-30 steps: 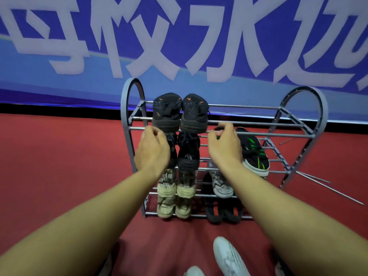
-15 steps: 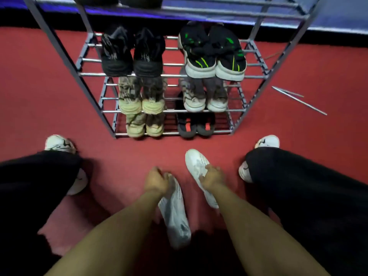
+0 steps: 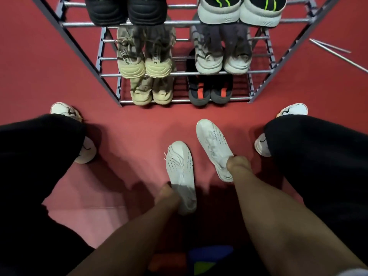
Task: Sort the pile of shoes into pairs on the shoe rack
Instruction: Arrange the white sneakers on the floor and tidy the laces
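Two white knit sneakers are on the red floor in front of the grey metal shoe rack (image 3: 185, 73). My left hand (image 3: 167, 194) grips the heel end of the left white sneaker (image 3: 180, 166), whose toe points at the rack. My right hand (image 3: 238, 163) grips the heel collar of the right white sneaker (image 3: 214, 142). The rack holds pairs: black shoes (image 3: 127, 10), black-and-green shoes (image 3: 239, 12), beige sneakers (image 3: 145, 60), grey sneakers (image 3: 222, 58), tan shoes (image 3: 151, 92) and dark slippers with orange marks (image 3: 210, 92).
My legs in black trousers flank the scene, with my own white shoes (image 3: 294, 111) on the floor at left (image 3: 65, 111) and right. Two thin metal rods (image 3: 334, 50) lie on the floor right of the rack. Red floor lies between me and the rack.
My hands left the rack's upper shelf, dropped to the floor and took hold of the two white sneakers. The view tilted down and the left sneaker's toe turned toward the rack.
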`<state>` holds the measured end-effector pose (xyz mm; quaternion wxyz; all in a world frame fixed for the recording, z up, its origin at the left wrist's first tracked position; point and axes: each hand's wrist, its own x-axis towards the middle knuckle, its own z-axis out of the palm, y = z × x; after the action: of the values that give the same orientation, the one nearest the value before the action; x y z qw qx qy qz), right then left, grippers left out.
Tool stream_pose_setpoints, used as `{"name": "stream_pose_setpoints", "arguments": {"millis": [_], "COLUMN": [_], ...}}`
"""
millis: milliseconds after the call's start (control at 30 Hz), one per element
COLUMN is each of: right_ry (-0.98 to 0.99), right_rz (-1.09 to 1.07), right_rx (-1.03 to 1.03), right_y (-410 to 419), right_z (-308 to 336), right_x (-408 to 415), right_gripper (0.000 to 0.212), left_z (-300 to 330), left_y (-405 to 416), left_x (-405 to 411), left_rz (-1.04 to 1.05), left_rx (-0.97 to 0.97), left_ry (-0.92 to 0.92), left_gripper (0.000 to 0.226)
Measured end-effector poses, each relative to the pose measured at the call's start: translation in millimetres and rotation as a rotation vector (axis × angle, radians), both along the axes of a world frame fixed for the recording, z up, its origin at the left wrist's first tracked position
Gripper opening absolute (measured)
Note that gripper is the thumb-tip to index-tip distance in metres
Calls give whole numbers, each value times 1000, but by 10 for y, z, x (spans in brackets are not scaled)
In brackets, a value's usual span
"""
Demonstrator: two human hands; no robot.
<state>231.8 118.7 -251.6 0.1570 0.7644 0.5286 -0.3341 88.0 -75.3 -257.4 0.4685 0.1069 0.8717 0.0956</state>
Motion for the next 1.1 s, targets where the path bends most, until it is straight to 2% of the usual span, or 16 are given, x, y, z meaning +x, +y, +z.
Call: {"name": "stream_pose_setpoints", "arguments": {"millis": [67, 167, 267, 300, 400, 467, 567, 633, 700, 800, 867, 900, 1000, 1100], "right_ry": [13, 12, 49, 26, -42, 110, 337, 376, 332, 221, 167, 145, 127, 256], "right_rz": [10, 89, 173, 201, 313, 473, 623, 618, 631, 640, 646, 663, 757, 691], "right_rx": [-43, -101, -184, -181, 126, 298, 348, 294, 208, 184, 203, 212, 207, 36], "right_y": [11, -36, -174, -213, -253, -256, -263, -266, -298, -378, -439, -460, -446, -257], "right_z": [30, 33, 72, 102, 209, 314, 356, 277, 133, -77, -180, -220, -267, -228], "right_x": [5, -17, -109, -154, -375, -649, -1165, -1454, -1674, -1846, -1907, -1938, -1982, -1939], "right_gripper": [44, 40, 22, 25, 36, 30, 23, 27, 30, 56, 64, 60, 28, 20], "left_z": [70, 132, 173, 168, 155, 127, 108, 91, 45, -50, -104, -116, -99, -54], "left_y": [65, 172, 251, 241, 126, 79, 112, 144, 129, 75, 76, 86, 151, 284], "left_x": [-53, -244, -455, -507, -585, -588, -576, -588, -609, -645, -673, -681, -692, -722], "left_rz": [20, -56, -91, -97, -71, -11, -33, -58, -63, -59, -24, -3, 61, 127], "left_rx": [-24, 8, 25, 16, 26, 99, 205, 197, 198, 241, 275, 288, 334, 440], "left_ry": [110, 198, 230, 233, 235, 255, 272, 259, 234, 213, 223, 230, 249, 312], "left_gripper": [43, 38, 37, 37, 36, 30, 23, 25, 27, 27, 25, 23, 20, 18]}}
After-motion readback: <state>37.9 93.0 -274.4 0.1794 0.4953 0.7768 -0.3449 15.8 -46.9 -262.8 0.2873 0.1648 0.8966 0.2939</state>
